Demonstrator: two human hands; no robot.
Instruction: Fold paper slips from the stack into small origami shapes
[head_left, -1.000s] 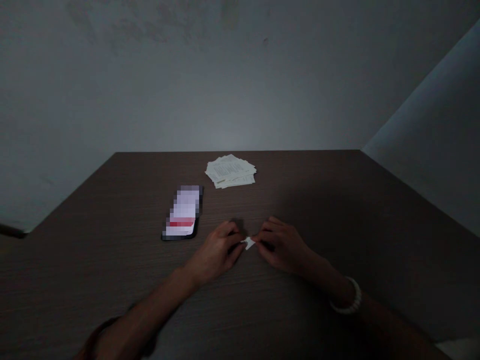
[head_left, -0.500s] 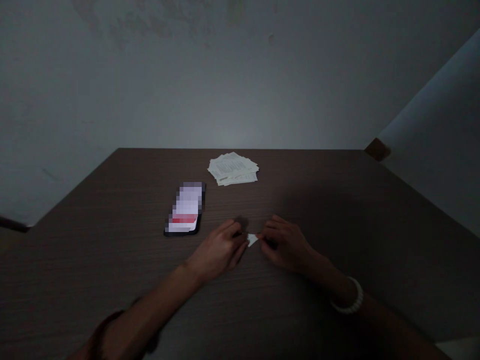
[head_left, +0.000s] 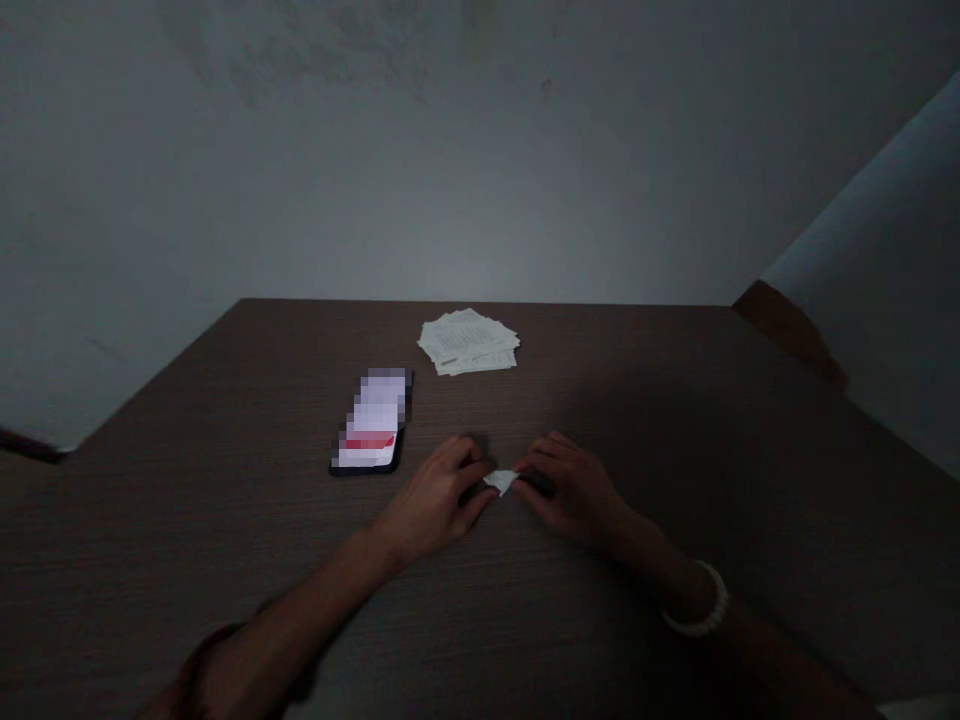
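Between my hands is a small white piece of paper [head_left: 502,482], roughly triangular where it shows, just over the brown table [head_left: 465,620]. My left hand [head_left: 439,500] pinches its left side between thumb and fingers. From the other side my right hand [head_left: 570,490], in shadow, has its fingertips closed on the right end. Fingers cover both ends of the paper, so its full shape is hidden. A pale beaded bracelet [head_left: 709,608] circles my right wrist.
A phone [head_left: 375,420] with a lit, pixelated screen lies left of my hands. Farther back rests a fanned pile of printed paper sheets [head_left: 469,340]. The table's far edge meets a stained wall [head_left: 480,180].
My fingers have shifted slightly on the small paper, and a little more of it shows between them. The view has tilted slightly; the phone and pile stay put.
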